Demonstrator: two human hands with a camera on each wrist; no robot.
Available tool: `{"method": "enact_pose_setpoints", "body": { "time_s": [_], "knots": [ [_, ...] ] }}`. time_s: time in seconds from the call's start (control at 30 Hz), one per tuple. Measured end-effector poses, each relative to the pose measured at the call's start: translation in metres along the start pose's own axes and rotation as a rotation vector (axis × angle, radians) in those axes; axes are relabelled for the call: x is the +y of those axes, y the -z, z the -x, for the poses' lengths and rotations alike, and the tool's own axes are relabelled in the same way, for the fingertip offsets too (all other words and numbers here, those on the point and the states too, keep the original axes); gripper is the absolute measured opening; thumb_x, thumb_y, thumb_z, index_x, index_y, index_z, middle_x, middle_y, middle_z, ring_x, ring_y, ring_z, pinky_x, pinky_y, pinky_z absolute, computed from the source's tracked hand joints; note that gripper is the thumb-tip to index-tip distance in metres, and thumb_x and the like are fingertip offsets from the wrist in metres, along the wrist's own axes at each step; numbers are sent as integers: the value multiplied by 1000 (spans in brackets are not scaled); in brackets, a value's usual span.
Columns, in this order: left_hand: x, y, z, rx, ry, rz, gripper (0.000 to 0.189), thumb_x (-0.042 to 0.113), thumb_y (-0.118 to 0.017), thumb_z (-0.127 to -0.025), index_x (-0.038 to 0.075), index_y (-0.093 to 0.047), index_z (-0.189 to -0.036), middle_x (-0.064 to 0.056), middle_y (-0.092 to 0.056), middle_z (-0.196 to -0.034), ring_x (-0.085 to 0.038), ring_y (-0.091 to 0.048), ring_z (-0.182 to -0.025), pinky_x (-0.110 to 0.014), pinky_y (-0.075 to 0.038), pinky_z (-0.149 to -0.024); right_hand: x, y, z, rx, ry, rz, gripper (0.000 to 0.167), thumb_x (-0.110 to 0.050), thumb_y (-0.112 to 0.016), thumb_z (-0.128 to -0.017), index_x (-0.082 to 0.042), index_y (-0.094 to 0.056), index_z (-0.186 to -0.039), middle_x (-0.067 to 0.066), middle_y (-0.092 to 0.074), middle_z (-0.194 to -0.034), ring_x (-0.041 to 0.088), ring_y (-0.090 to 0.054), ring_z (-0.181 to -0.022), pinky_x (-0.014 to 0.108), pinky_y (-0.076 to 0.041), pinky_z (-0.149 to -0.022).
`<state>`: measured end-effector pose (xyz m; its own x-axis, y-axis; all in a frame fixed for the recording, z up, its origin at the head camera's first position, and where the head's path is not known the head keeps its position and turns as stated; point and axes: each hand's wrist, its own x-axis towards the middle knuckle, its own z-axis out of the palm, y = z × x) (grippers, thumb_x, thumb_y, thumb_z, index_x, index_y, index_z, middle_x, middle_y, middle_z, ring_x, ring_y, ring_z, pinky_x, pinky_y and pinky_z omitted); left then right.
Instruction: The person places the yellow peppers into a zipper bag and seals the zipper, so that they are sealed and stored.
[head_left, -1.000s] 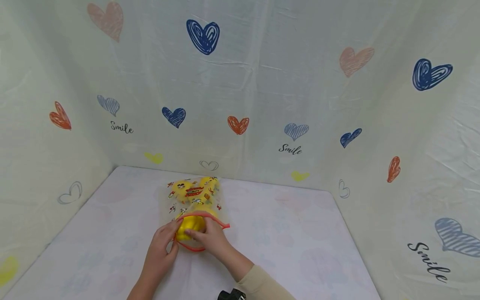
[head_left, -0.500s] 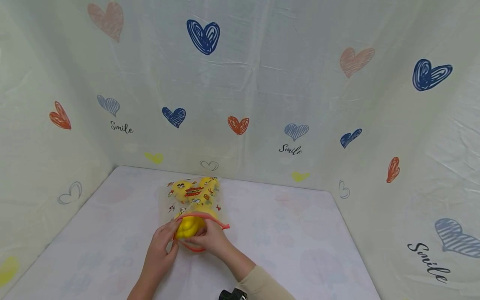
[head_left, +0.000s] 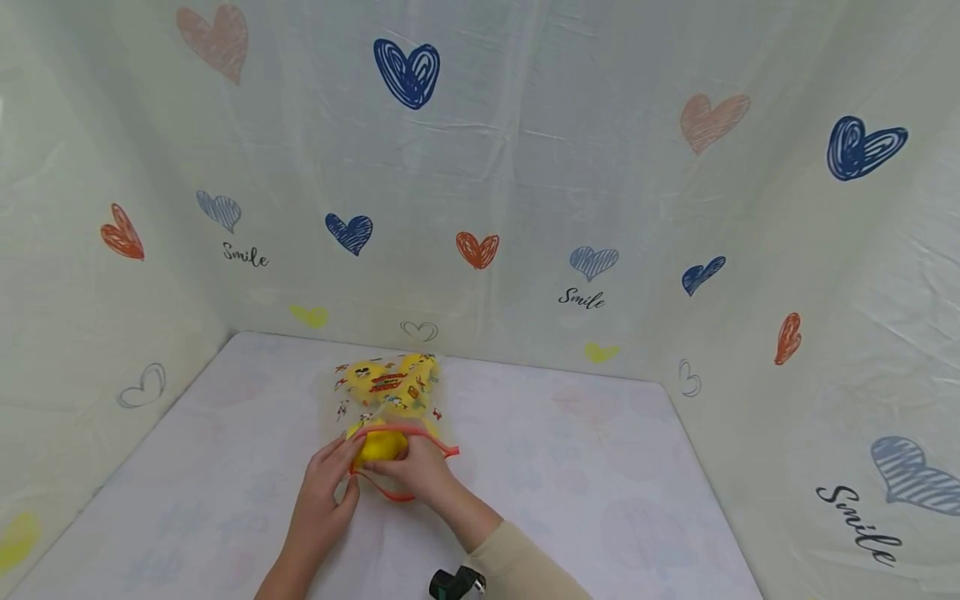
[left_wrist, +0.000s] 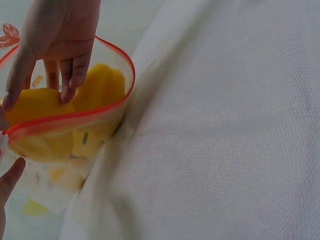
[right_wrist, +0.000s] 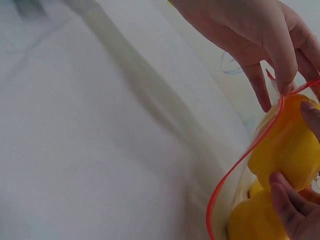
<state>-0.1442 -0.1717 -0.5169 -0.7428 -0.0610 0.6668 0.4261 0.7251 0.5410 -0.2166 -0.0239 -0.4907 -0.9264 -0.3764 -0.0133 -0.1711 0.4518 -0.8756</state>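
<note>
A clear zip bag (head_left: 341, 417) with cartoon prints and a red-edged mouth lies on the table, its opening toward me. My left hand (head_left: 324, 493) pinches the left corner of that mouth between thumb and fingers. Inside the opening, my right hand (head_left: 424, 472) holds a yellow bell pepper (head_left: 381, 447), fingers and thumb around its side. The right wrist view shows this pepper (right_wrist: 282, 150) within the red rim, above another yellow pepper (right_wrist: 254, 220). More yellow peppers show through the printed plastic at the bag's far end.
A white table (head_left: 570, 483) carries the bag, left of its middle. A pale curtain (head_left: 517, 167) printed with hearts and "Smile" surrounds it on the back and sides. A small black device (head_left: 454, 583) sits by the right sleeve at the bottom edge.
The right hand has pushed the pepper farther into the bag, away from me. More of the lower red rim shows. The left hand stays at the bag's corner.
</note>
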Motion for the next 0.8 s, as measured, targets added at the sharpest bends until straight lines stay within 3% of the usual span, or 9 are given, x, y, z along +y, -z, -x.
{"method": "enact_pose_setpoints", "body": {
  "time_s": [0.23, 0.43, 0.63, 0.8],
  "knots": [
    [-2, 0, -1, -12, 12, -1, 65, -20, -70, -68, 0, -60, -129, -16, -61, -128, -37, -46, -121, -10, -14, -108, 0, 3, -9, -32, 30, 4, 62, -26, -84, -77, -30, -60, -134, -11, -57, -132, 12, -53, -120, 31, -46, -100],
    [-3, 0, 0, -12, 35, -10, 66, -21, -71, -68, 1, -60, -130, -15, -61, -129, -36, -45, -123, -9, -13, -107, 4, 5, -11, -84, 35, -40, 65, -17, -82, -79, -28, -56, -138, -10, -57, -133, 12, -54, -119, 30, -48, -97],
    [-4, 0, 0, 0, 24, -2, 67, -21, -71, -68, 1, -60, -130, -16, -61, -129, -37, -45, -124, -10, -14, -108, 1, 4, -14, -53, 14, -8, 67, -17, -83, -77, -29, -56, -137, -7, -58, -132, 17, -55, -119, 30, -51, -92],
    [-5, 0, -1, 0, 17, -4, 67, -20, -71, -68, 2, -60, -130, -16, -61, -129, -37, -44, -125, -11, -14, -109, -2, 1, -18, -15, -60, 39, 68, -26, -84, -76, -37, -56, -136, -7, -55, -135, 18, -55, -117, 32, -53, -89]
  ]
}}
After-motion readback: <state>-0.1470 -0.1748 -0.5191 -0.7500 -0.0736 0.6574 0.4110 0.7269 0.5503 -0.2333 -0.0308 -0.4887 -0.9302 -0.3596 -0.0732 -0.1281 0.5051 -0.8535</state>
